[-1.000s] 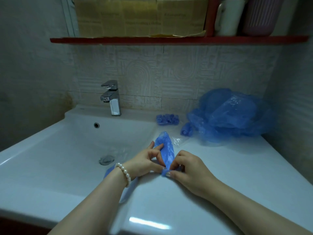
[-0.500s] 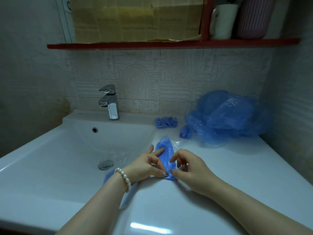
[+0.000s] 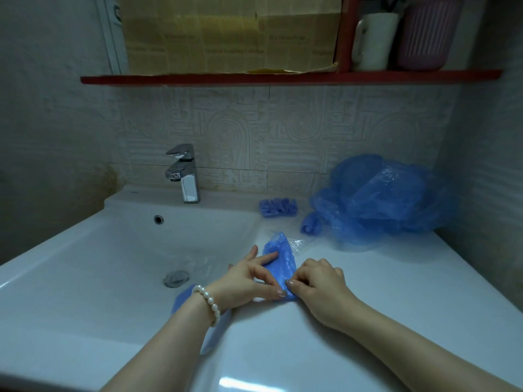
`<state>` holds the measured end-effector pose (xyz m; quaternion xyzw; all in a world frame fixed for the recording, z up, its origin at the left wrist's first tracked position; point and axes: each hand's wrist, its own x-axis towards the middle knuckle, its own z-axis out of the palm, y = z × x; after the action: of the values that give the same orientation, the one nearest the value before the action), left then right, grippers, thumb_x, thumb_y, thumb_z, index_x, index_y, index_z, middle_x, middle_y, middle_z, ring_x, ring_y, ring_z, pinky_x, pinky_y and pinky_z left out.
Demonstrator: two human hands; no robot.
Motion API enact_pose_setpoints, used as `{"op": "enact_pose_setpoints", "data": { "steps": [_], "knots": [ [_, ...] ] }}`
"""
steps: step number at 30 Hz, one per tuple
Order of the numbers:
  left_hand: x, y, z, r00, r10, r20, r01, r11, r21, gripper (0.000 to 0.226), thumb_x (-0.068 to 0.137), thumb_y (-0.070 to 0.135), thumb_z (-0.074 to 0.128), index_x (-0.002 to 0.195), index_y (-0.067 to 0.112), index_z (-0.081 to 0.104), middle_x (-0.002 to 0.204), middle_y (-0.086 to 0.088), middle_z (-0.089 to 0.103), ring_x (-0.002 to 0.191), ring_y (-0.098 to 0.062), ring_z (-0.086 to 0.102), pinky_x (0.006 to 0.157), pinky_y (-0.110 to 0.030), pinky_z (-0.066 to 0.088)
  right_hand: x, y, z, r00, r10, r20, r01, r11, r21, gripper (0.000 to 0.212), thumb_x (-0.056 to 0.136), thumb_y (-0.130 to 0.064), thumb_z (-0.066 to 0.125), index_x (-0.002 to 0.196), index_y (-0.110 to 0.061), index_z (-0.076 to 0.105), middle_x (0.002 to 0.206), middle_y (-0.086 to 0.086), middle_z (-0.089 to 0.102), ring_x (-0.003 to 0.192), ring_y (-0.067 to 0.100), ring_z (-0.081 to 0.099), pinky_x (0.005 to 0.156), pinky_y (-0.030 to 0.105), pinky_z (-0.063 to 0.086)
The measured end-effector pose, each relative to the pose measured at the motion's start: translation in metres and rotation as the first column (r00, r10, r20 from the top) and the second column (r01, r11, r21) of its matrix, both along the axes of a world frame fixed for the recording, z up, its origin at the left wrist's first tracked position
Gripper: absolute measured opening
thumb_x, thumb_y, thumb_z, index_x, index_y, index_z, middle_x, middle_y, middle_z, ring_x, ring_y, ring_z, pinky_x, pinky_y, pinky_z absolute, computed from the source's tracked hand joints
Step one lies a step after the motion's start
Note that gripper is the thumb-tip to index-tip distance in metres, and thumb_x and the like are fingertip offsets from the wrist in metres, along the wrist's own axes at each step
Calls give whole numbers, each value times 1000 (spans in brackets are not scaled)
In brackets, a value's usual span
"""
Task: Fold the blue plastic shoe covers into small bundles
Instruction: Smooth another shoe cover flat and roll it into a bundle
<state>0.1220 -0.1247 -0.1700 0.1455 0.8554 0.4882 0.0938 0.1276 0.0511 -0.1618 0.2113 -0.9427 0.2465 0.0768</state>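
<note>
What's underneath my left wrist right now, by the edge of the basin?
Blue plastic, seemingly another shoe cover, shows on both sides of the left hand's wrist, draped over the sink edge. Its middle is hidden under the wrist.

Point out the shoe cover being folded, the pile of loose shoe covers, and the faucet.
shoe cover being folded [image 3: 283, 263], head view, on its crinkled middle between the hands.
pile of loose shoe covers [image 3: 382, 199], head view, on the heap's middle.
faucet [image 3: 189, 185], head view, on its chrome body.

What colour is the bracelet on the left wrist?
White: a string of pearl-like beads, the bracelet shows clearly in the head view.
</note>
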Motion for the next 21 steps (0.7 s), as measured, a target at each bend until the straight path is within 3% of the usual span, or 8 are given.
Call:
{"op": "enact_pose_setpoints", "data": {
  "steps": [3,6,9,13,17,21],
  "knots": [
    [-2,-1,-2,1000,-8,6,8,1000,6,10,62,29,77,60,38,73,133,27,39,139,3,-2,115,-48,-4,-1,12,-4,993,50,-105,-72,973,-221,11,78,-39,65,71,-37,56,83,-15,48,87,3,46,86,25,34],
    [-3,1,-3,1000,-7,-13,7,1000,-23,2,54,40,70,55,39,69,127,35,37,134,7,-1,114,-52,-5,-3,22,-7,974,141,-179,-156,985,-71,20,66,-52,66,73,-33,68,81,-21,43,87,-2,40,84,14,24],
    [-3,0,-7,999,-23,-26,22,999,-25,6,52,44,69,55,40,66,125,36,37,131,8,-1,114,-53,-5,-2,16,-7,964,144,-221,-149,989,-5,15,78,-40,67,81,-25,69,82,-21,39,87,4,36,80,18,22],
    [-1,-5,-9,999,-39,-32,40,999,23,22,48,54,69,64,39,67,126,35,39,134,9,-3,113,-53,-7,-5,6,-2,996,50,-77,-45,997,68,14,94,-31,48,82,-27,55,95,-11,43,96,9,32,81,27,20],
    [-1,-2,-6,996,-22,-87,16,998,-68,30,40,61,72,63,42,68,124,39,38,140,2,0,114,-53,-4,-7,2,3,1000,-3,17,2,997,72,23,95,-29,45,72,-28,51,94,-7,46,99,14,39,81,29,25],
    [-1,0,-3,999,17,-48,-17,1000,-14,8,57,49,73,57,43,69,123,36,40,135,6,3,114,-53,-3,-5,10,-1,999,22,42,-11,964,-265,16,82,-34,65,73,-34,53,86,-9,52,88,12,50,87,32,39]
  ]
}}
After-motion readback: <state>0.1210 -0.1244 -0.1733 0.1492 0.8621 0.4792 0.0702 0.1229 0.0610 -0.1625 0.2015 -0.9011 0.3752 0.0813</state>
